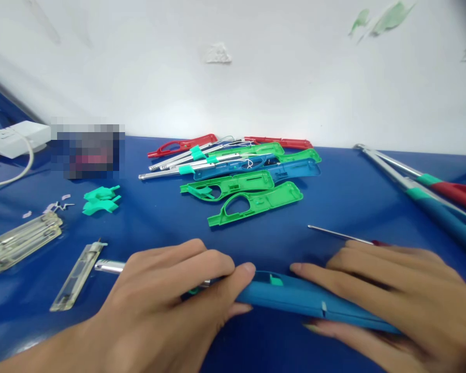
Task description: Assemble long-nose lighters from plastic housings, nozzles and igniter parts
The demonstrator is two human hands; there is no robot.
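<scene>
A blue plastic lighter body (295, 298) with a metal tube (109, 266) sticking out to the left lies on the blue table near me. My left hand (166, 300) pinches its left end, fingers and thumb closed around it. My right hand (404, 295) presses its right part from above and the side, fingers wrapped over it. A thin metal rod with a red handle (339, 235) lies just behind my right hand's fingers.
A pile of green, blue and red lighter shells and metal tubes (241, 171) lies mid-table. Clear gas cartridges (23, 241) and one more (76, 277) rest at left, beside small teal trigger parts (101, 199). Assembled long lighters (431, 191) lie at right. A white power strip (17, 137) sits far left.
</scene>
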